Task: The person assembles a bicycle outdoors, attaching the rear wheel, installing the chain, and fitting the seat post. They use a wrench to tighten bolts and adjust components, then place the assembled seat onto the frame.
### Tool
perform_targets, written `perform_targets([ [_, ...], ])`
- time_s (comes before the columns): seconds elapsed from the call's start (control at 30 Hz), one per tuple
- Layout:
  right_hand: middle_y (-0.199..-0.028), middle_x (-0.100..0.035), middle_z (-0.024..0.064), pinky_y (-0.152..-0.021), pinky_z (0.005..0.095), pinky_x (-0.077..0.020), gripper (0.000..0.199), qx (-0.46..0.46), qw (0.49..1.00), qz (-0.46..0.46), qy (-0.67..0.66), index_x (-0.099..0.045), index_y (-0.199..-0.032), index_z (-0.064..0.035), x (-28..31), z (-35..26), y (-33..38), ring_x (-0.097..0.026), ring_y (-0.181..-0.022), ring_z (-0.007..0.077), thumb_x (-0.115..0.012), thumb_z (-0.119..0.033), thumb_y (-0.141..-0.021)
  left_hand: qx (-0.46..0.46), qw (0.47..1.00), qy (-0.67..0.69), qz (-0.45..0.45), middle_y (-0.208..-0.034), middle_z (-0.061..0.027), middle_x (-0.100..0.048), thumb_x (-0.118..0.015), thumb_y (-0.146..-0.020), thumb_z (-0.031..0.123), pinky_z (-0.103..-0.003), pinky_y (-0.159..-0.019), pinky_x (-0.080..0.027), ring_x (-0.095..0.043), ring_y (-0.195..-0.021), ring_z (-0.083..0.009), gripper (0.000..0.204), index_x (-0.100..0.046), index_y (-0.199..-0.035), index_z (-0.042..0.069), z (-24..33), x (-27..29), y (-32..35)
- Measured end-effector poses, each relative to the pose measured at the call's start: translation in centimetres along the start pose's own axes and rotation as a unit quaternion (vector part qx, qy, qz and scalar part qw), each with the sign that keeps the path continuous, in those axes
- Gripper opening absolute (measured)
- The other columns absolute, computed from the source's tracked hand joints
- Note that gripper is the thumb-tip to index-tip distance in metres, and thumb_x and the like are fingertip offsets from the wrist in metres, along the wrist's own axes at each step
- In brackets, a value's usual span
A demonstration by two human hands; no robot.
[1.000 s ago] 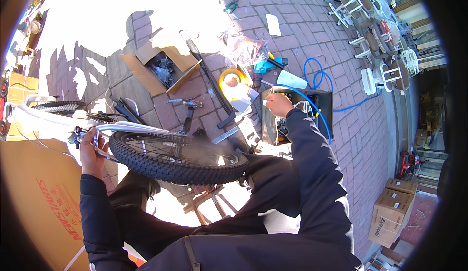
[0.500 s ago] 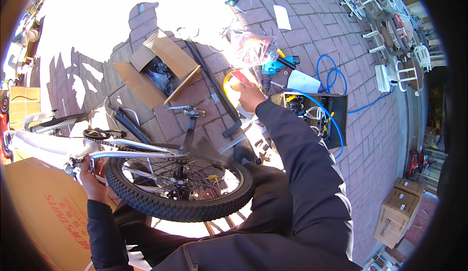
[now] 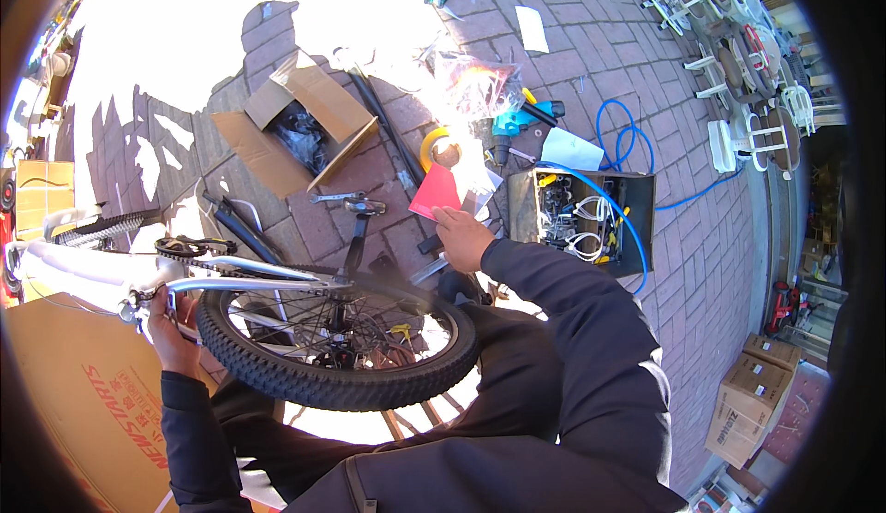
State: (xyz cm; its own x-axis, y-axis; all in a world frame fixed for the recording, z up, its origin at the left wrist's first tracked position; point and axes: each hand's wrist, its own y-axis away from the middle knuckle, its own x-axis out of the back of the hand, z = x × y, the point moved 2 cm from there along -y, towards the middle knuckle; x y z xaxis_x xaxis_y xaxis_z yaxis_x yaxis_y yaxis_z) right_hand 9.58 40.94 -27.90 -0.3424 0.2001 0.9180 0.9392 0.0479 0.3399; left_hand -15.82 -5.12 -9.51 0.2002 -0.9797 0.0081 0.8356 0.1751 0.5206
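Right hand [image 3: 464, 239] outstretched, apparently pinching red card [image 3: 436, 192]; left hand [image 3: 171, 328] grips frame [image 3: 249, 273].

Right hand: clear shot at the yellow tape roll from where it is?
Probably yes. The right hand holds a red card just short of the yellow tape roll, which lies on open brick paving. Nothing stands between them, but the fingers are already occupied by the card.

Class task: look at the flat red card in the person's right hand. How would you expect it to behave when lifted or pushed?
The flat red card, pinched at one corner by the right hand, looks thin, so probably light. It stands out flat without drooping, so likely fairly stiff, though it might bend under a push. It has flat sides, so it should not roll.
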Motion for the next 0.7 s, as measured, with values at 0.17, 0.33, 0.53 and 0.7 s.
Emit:
perform_targets([
  [0.17, -0.108, -0.067, 0.0246, -0.093, 0.0458, -0.0502, 0.021, -0.229, 0.934, 0.187, -0.199, -0.068, -0.096, 0.0023, 0.2, 9.5, -3.6, -0.063, -0.107, 0.0376, -0.065, -0.014, -0.084, -0.012, 1.0, 0.0, 0.008, -0.081, 0.0013, -0.07, -0.062, -0.099, 0.025, -0.029, -0.066, -0.06, -0.068, -0.068, -0.0119, 0.011, -0.067, -0.101, 0.015, -0.2, 0.2, -0.1],
  [0.33, -0.077, -0.069, 0.0223, -0.088, 0.0515, -0.0529, 0.017, -0.095, 0.99, -0.038, 0.096, -0.073, -0.088, 0.0003, -6.2, 19.3, -8.5, -0.072, -0.081, 0.0382, -0.061, -0.011, -0.083, -0.01, 1.0, 0.002, 0.019, -0.083, 0.0018, -0.069, -0.06, -0.101, 0.023, -0.031, -0.071, -0.061, -0.068, -0.071, -0.0126, 0.012, -0.066, -0.104, 0.014, -0.2, 0.8, 0.1],
  [0.53, -0.104, -0.07, 0.0199, -0.091, 0.0436, -0.0529, 0.03, -0.32, 0.922, -0.067, 0.205, -0.068, -0.11, 0.0013, -9.9, 22.9, -8.1, -0.068, -0.103, 0.0336, -0.058, -0.018, -0.09, -0.039, 0.998, -0.017, 0.041, -0.086, 0.0008, -0.07, -0.061, -0.102, 0.026, -0.031, -0.074, -0.061, -0.069, -0.072, -0.0115, 0.017, -0.066, -0.112, 0.014, -0.2, 1.4, 0.6],
  [0.7, -0.108, -0.069, 0.0167, -0.083, 0.0414, -0.054, 0.024, -0.496, 0.865, 0.063, 0.041, -0.072, -0.1, -0.0063, -8.2, 22.7, -7.7, -0.069, -0.098, 0.0321, -0.052, -0.019, -0.095, -0.046, 0.999, -0.013, 0.026, -0.089, -0.001, -0.071, -0.057, -0.103, 0.025, -0.031, -0.074, -0.061, -0.07, -0.073, -0.0126, 0.017, -0.065, -0.111, 0.012, -0.2, 0.9, 1.5],
])
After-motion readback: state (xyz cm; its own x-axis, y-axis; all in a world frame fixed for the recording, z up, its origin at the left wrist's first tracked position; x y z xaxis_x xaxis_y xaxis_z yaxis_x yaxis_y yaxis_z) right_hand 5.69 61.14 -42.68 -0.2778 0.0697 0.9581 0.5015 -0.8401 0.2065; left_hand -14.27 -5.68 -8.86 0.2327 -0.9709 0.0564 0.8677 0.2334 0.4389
